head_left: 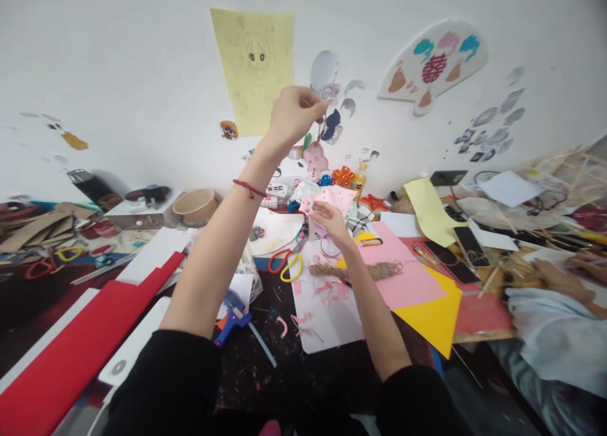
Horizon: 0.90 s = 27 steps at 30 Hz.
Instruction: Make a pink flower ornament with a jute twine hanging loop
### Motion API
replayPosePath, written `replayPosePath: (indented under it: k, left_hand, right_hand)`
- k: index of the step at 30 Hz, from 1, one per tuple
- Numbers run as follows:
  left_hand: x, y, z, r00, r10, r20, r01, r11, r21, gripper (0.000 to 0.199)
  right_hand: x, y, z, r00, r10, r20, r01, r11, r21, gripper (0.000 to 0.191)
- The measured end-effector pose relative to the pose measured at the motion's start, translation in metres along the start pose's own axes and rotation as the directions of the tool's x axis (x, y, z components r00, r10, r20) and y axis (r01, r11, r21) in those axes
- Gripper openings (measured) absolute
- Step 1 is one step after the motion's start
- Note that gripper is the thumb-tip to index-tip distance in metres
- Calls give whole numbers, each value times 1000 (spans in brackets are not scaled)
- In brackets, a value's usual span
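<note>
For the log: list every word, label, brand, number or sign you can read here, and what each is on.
"囍" in red, on the white fan-shaped board.
White container: dark, bold characters, too blurred to read with certainty.
Amber bottle: any print on it is too small to read.
Wall stickers: any lettering is too small and blurred to read.
No brand or number can be made out.

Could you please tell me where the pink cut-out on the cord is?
In the head view, the pink cut-out hangs just above centre, below the left hand and left of the orange flower ornament.
</note>
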State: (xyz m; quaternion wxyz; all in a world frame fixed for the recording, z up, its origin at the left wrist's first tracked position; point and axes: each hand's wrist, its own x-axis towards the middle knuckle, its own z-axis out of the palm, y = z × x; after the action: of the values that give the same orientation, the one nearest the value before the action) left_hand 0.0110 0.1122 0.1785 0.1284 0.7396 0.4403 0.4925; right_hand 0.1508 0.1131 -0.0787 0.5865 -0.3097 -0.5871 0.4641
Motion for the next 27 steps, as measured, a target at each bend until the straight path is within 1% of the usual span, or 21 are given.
replayPosePath:
  k: [4, 7, 9, 12, 14, 17, 21, 24, 25, 27]
  left_hand:
    - [-6, -1, 0, 999, 39, 37, -35, 993, -114, 21]
    - [-11, 3, 0, 994, 64, 90, -44, 977, -211, 28]
    - [-14, 6, -2, 991, 68, 117, -39, 971, -236, 30]
    - [-16, 9, -6, 990, 61, 129, -32, 975, -221, 27]
    - [-17, 10, -7, 989, 61, 136, -34, 981, -193, 27]
    - [-18, 9, -7, 988, 76, 134, -54, 986, -157, 26]
    - [-18, 4, -4, 987, 117, 111, -97, 980, -172, 21]
    - [-19, 1, -4, 982, 156, 107, -133, 971, -197, 21]
    - [-19, 0, -5, 981, 169, 99, -147, 969, -197, 21]
    - [-21, 0, -7, 981, 187, 45, -178, 972, -154, 19]
  right_hand:
    - [5, -6, -3, 999, -37, 11, 37, 999, 21, 61]
    - [13, -18, -3, 997, -75, 26, 74, 996, 53, 57]
    - [16, -25, -3, 994, -87, 59, 82, 994, 78, 53]
    - [19, -33, -1, 991, -85, 100, 74, 991, 108, 54]
    - [20, -36, 2, 992, -88, 95, 76, 990, 123, 53]
    - [19, -41, 8, 991, -100, 85, 89, 987, 131, 46]
    - [15, -50, 17, 988, -116, 98, 104, 987, 123, 45]
    - [12, -55, 22, 989, -117, 87, 108, 989, 104, 45]
    - [12, -56, 22, 990, -112, 84, 104, 990, 94, 46]
    - [10, -53, 18, 992, -95, 79, 89, 993, 71, 50]
